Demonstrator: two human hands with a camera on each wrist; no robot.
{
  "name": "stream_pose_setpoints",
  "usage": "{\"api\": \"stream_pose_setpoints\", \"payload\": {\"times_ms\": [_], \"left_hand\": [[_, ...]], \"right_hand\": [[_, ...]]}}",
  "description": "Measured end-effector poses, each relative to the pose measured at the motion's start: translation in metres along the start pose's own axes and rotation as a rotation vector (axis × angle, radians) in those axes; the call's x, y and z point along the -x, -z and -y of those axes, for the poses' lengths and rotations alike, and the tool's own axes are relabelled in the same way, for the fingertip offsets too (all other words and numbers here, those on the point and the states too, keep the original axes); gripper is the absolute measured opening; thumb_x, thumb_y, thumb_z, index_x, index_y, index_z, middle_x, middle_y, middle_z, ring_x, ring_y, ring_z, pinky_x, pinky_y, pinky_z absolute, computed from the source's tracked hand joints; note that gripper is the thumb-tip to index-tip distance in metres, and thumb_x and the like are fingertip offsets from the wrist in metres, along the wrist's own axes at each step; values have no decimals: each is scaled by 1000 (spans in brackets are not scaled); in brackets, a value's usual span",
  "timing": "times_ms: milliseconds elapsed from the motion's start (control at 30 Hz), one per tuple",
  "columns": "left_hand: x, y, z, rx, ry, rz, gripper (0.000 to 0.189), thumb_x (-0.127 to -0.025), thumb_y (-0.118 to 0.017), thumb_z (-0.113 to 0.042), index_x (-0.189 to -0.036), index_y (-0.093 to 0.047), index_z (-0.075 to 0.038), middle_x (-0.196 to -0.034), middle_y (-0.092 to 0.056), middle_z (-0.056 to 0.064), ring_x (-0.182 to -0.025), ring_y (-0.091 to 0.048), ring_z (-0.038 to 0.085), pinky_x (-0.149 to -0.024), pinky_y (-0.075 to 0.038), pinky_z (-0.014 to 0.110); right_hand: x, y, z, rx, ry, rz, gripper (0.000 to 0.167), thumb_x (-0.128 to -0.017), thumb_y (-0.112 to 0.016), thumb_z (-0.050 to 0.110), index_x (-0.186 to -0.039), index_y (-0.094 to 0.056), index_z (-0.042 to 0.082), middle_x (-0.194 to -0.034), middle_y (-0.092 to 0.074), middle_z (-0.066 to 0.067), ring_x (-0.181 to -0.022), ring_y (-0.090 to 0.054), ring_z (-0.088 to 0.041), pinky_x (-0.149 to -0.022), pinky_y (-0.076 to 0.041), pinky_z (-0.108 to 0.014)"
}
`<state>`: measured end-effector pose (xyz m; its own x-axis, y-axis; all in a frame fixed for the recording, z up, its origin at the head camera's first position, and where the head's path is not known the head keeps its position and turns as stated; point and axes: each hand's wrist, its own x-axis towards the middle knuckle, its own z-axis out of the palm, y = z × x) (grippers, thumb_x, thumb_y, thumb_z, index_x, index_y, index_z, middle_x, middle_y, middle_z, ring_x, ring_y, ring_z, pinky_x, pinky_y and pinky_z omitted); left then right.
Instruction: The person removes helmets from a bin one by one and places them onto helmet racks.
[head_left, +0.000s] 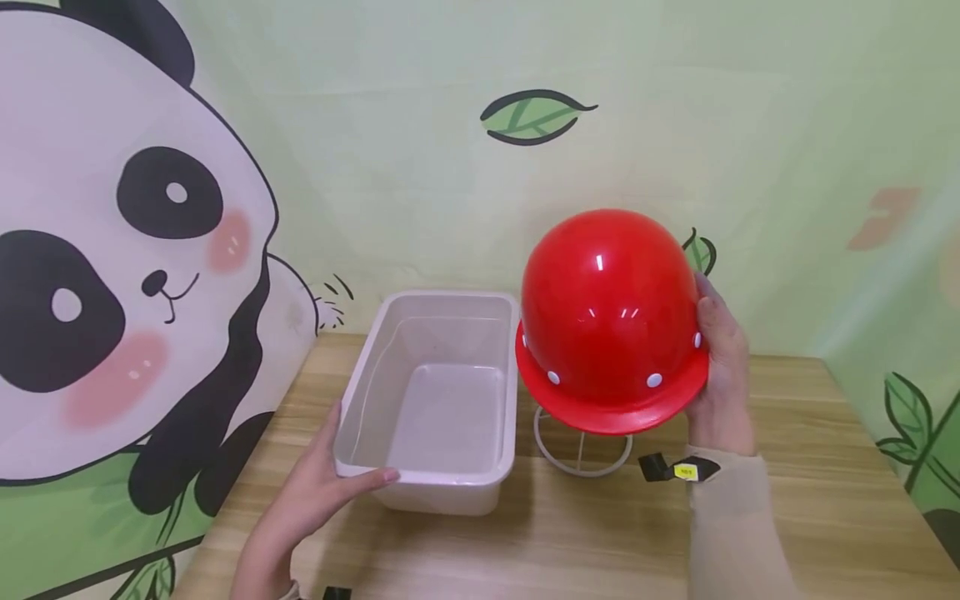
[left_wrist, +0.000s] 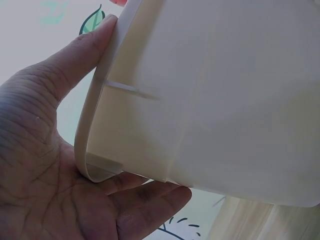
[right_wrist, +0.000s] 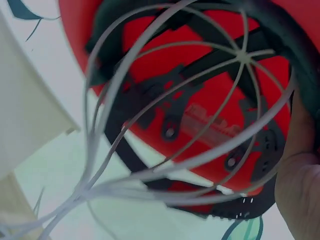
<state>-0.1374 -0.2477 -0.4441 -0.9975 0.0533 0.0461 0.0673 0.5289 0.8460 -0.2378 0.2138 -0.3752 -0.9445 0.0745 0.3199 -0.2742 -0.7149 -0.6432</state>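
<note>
My left hand (head_left: 311,479) grips the near left corner of a white plastic tub (head_left: 450,478). Its thumb lies over the rim, while the fingers reach beneath the rim along the outside, as the left wrist view shows. To the tub's right, my right hand (head_left: 723,358) holds a red hard hat (head_left: 611,308) by its right side, brim towards me. Below the hat stands a white wire stand (head_left: 585,472) with a round base. From the right wrist view, the wire dome (right_wrist: 242,56) overlaps the hat's dark inner harness (right_wrist: 270,160); whether they touch, I cannot tell.
The tub and stand are on a wood-grain table (head_left: 817,492). Behind it hangs a pale green backdrop (head_left: 375,125) with a printed panda (head_left: 67,183) on the left and leaves. A dark strap with a yellow tag (head_left: 686,472) is on the right wrist.
</note>
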Motion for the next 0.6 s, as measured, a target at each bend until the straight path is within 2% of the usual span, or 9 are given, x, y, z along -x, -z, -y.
{"api": "stream_pose_setpoints", "payload": {"times_ms": [133,233,400,467,600], "left_hand": [[1,0,-2,10,4,2,125,-71,-92,-41,-163,-8,-26,-149,-43,17,-124,-54,35,-102,-44,53],[2,0,-3,12,0,2,124,-71,-92,-40,-163,-8,-26,-149,-44,17,-123,-55,35,-102,-44,52],[3,1,-3,21,-6,2,124,-71,-92,-39,-163,-9,-27,-148,-45,17,-123,-55,36,-102,-45,53],[3,1,-3,16,-3,3,124,-72,-92,-39,-163,-8,-27,-148,-45,17,-124,-55,36,-102,-44,53],[3,2,-4,4,-1,2,125,-72,-91,-39,-163,-7,-26,-149,-44,18,-124,-54,36,-102,-44,54]], "right_hand": [[5,9,-5,-3,21,29,53,-102,-57,17,-152,-42,10,-151,-45,-12,-132,-50,-27,-94,-56,-36],[9,14,-3,54,-9,-20,52,-102,-57,18,-152,-45,13,-151,-45,-9,-133,-49,-25,-94,-55,-34],[13,18,4,351,-69,-114,62,-100,-62,27,-157,-37,32,-150,-45,-6,-128,-53,-20,-87,-56,-31],[14,20,6,449,-82,-123,67,-100,-62,28,-158,-31,39,-149,-46,-7,-123,-57,-18,-84,-57,-31],[14,23,8,528,-70,-88,70,-101,-60,28,-159,-23,42,-144,-50,-8,-115,-64,-16,-80,-58,-31]]}}
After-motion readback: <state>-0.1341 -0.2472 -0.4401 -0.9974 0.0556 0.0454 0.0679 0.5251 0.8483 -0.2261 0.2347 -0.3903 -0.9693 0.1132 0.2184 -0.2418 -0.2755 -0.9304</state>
